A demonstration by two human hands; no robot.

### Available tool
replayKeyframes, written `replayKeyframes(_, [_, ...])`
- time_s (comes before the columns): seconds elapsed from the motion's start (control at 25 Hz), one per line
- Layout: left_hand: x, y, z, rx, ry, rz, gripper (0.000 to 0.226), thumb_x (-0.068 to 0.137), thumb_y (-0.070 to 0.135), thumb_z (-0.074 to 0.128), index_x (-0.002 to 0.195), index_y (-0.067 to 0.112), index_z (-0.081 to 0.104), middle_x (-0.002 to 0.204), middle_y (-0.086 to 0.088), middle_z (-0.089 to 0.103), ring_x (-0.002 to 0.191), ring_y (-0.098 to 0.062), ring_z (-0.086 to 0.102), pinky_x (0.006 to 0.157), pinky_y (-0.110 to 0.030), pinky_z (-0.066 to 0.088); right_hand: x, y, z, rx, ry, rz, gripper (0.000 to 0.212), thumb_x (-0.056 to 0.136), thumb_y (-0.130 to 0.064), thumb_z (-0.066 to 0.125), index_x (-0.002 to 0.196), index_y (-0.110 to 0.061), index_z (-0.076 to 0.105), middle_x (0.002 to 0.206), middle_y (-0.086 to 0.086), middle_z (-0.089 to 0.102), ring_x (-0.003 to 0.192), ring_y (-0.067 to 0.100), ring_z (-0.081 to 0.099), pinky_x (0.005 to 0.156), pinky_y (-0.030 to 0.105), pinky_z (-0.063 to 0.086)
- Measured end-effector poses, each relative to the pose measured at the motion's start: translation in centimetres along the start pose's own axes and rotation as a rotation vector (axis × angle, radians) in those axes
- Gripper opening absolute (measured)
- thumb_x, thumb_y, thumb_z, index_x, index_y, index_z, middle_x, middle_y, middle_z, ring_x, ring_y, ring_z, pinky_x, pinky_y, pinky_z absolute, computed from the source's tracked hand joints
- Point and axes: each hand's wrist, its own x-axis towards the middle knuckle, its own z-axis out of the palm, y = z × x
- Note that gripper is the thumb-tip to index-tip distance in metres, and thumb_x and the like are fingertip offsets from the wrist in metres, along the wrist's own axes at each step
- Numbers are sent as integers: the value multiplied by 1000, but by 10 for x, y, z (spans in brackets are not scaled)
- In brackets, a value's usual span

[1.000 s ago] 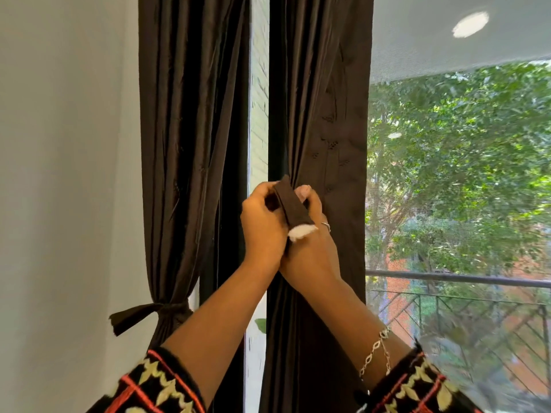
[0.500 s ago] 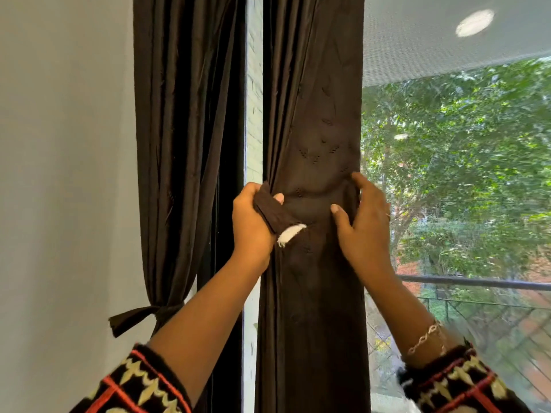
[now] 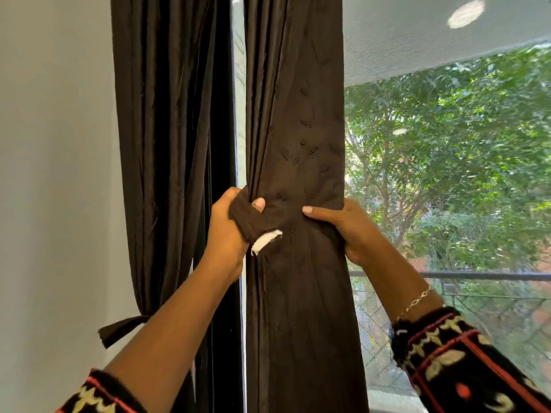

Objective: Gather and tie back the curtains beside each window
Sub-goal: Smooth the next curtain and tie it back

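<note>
A dark brown curtain [image 3: 298, 129] hangs bunched in front of me, beside the window. My left hand [image 3: 226, 231] grips a brown tie-back strap [image 3: 250, 220] with a white end [image 3: 265, 241] against the curtain's left edge. My right hand [image 3: 346, 228] curls round the curtain's right edge at the same height, thumb lying across the front, fingers hidden behind the cloth. A second brown curtain [image 3: 161, 144] hangs to the left, gathered low by its own knotted tie-back [image 3: 122, 327].
A plain white wall [image 3: 53, 204] fills the left side. A black window frame [image 3: 222, 114] stands between the two curtains. Through the mesh-screened glass on the right I see trees and a balcony railing [image 3: 477, 275].
My right hand left the strap, moved to the curtain's right edge and closed round it. My left hand kept hold of the strap at the left edge. The curtain is squeezed narrower.
</note>
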Motion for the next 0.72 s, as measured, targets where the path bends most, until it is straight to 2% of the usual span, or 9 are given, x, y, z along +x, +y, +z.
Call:
replayKeyframes(0.08, [2,-3,3,116,23,54,25,89,1,53,68,16,48,69,2,56,68,-8,56,66,-19,52,-10,1,9,-293,177,-174,29,75,-5,70,103,-10,63,105,11,69,82,19,68,70,31,55])
replayKeyframes(0.16, [3,-5,7,223,45,96,22,89,2,54,72,15,48,73,1,54,68,-6,55,65,-15,51,-25,5,23,-774,351,-342,43,79,-8,64,119,-10,50,114,11,60,98,29,59,78,36,46])
replayKeyframes(0.24, [5,-7,12,200,76,83,23,89,1,53,72,15,48,73,1,54,65,-1,54,62,-10,48,-42,9,43,-1070,395,-466,49,81,-6,56,127,-10,39,117,11,48,98,35,53,69,38,39])
replayKeyframes(0.32, [-1,-3,19,83,67,23,24,91,4,49,70,15,45,71,-1,49,62,-4,52,61,-13,47,-60,12,56,-1115,323,-483,58,80,-6,54,134,-12,32,121,9,36,95,34,51,61,34,35])
replayKeyframes(0.36, [-2,-1,19,57,44,-1,24,93,8,45,70,15,43,70,-2,47,61,-6,52,61,-16,48,-64,16,62,-1124,267,-483,66,80,-7,54,139,-13,27,129,8,30,101,32,49,64,34,39])
replayKeyframes(0.44, [-6,0,14,52,-68,41,24,94,6,43,72,14,43,71,-1,45,60,-2,53,59,-12,48,-68,24,70,-1138,172,-487,81,79,-8,56,147,-16,13,148,2,13,121,28,37,85,35,43])
replayKeyframes(0.52, [-10,1,14,40,-104,95,20,93,2,47,75,9,44,67,1,46,55,2,52,56,-10,45,-72,26,72,-1107,115,-524,82,79,-10,54,149,-16,10,156,-3,1,128,26,29,96,34,39])
replayKeyframes(0.6, [-13,6,16,73,-108,121,19,89,7,54,74,6,43,59,5,52,52,1,54,53,-14,45,-76,28,71,-1058,62,-602,76,78,-12,50,147,-15,19,156,-3,7,124,24,34,93,29,38])
replayKeyframes(0.72, [-9,5,19,143,-36,80,20,88,3,56,74,11,43,64,-2,50,58,-10,52,53,-20,48,-76,28,60,-798,-7,-654,58,75,-19,49,133,-16,47,143,1,42,114,17,47,91,24,41])
